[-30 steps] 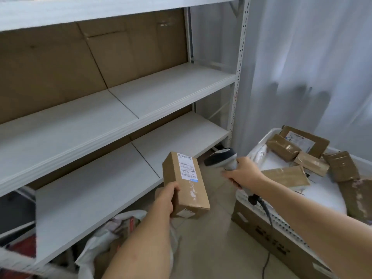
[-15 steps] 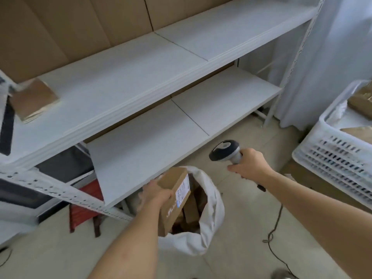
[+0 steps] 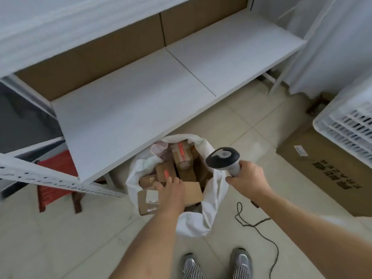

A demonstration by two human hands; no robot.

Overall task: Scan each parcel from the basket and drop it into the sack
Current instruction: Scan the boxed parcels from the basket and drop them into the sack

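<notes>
Bare forearms, no sleeves; grey sneakers (image 3: 241, 259) below black-and-white striped trouser legs (image 3: 193, 272).

Basket (image 3: 346, 121) cut off right; left hand (image 3: 171, 193) grip unclear.

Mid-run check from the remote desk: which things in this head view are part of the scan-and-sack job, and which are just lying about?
Part of the job:
- white sack, open, holding parcels
- parcel under the left hand
- scanner, gripped by the right hand
- white basket, only its corner in view

Just lying about:
- shelving unit
- large carton under the basket
- red item below the shelf
</notes>
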